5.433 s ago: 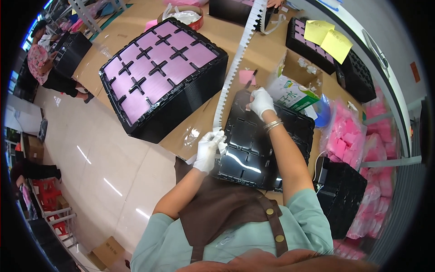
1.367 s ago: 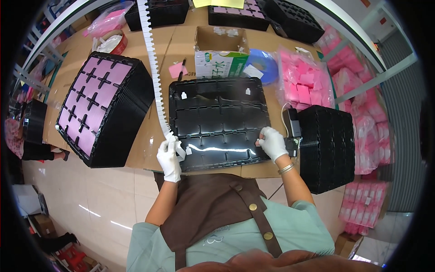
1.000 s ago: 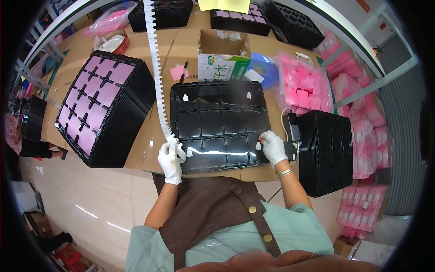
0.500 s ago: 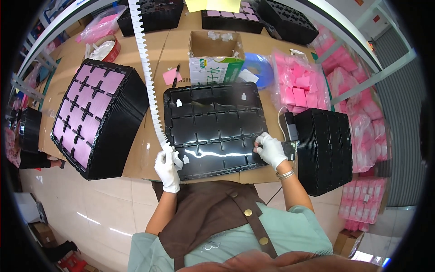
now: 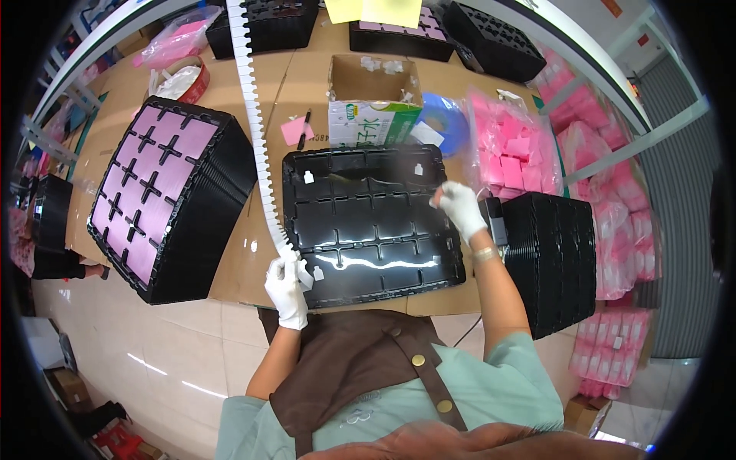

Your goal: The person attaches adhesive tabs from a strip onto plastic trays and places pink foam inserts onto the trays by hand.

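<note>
A black plastic tray [image 5: 368, 211] with moulded compartments lies in front of me, with small white labels on it near its corners. The lower right label [image 5: 437, 261] looks faint under the glare. My left hand [image 5: 287, 291], in a white glove, is closed on the lower end of a long white label strip [image 5: 264, 165] with a notched edge, beside the tray's lower left corner. My right hand [image 5: 460, 208], gloved with bare fingertips, hovers over the tray's right edge. Its fingers are curled together and nothing shows between them.
At left stands a black tray stack [image 5: 207, 211] with pink panels; another black stack [image 5: 548, 261] is at right. Behind the tray are an open cardboard box [image 5: 372, 123], a blue roll [image 5: 448, 123], a pen [image 5: 305, 129] and a bag of pink pieces [image 5: 514, 146].
My right hand has moved up along the tray's right edge, uncovering a label at the lower right. My left hand keeps its hold on the strip.
</note>
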